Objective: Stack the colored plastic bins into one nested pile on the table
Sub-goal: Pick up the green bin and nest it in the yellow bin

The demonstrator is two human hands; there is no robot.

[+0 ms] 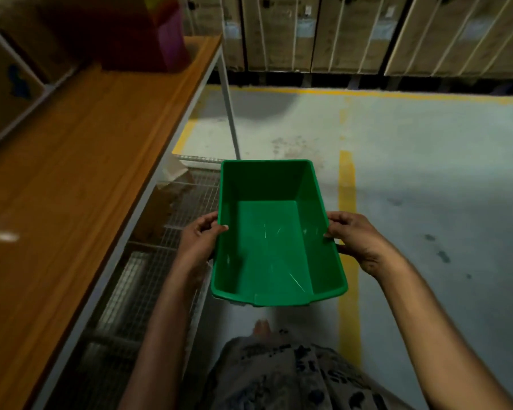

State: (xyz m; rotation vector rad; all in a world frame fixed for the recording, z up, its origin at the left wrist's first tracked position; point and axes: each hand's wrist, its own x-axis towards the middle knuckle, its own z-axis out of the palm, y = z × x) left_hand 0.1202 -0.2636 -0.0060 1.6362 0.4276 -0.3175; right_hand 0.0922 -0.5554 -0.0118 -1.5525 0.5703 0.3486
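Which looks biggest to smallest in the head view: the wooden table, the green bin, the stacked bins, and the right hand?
Largest first:
1. wooden table
2. green bin
3. stacked bins, though farther off, blurred and cropped, so unsure
4. right hand

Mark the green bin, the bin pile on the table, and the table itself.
green bin [268, 247]: head view, its inside floor.
bin pile [172, 39]: head view, purple side wall.
table [71, 179]: head view, bare wooden top.

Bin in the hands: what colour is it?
The bin is solid green; head view shows it best.
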